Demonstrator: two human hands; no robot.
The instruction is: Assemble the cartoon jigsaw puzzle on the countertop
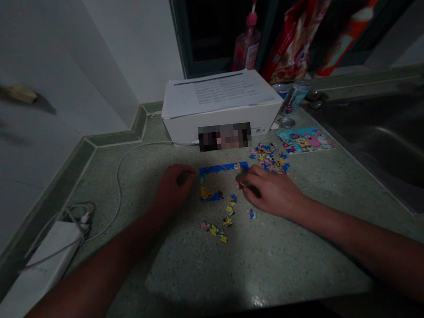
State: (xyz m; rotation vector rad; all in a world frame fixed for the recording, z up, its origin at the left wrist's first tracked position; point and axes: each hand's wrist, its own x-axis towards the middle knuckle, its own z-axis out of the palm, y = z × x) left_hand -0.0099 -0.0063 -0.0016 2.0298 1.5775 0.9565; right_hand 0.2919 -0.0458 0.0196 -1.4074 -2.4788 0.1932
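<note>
Right grip pinches a puzzle piece at the right side of a partly built puzzle border on the desk. Left grip, loosely parted, is just left of the border.

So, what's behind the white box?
Behind the white box, a pump bottle rises, a red bag to its right. The box hides the bottle's base and anything low behind it.

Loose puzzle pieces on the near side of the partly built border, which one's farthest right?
The bluish piece, just below the right hand in view. It lies alone, while the others, many of them yellow, trail off leftward.
</note>
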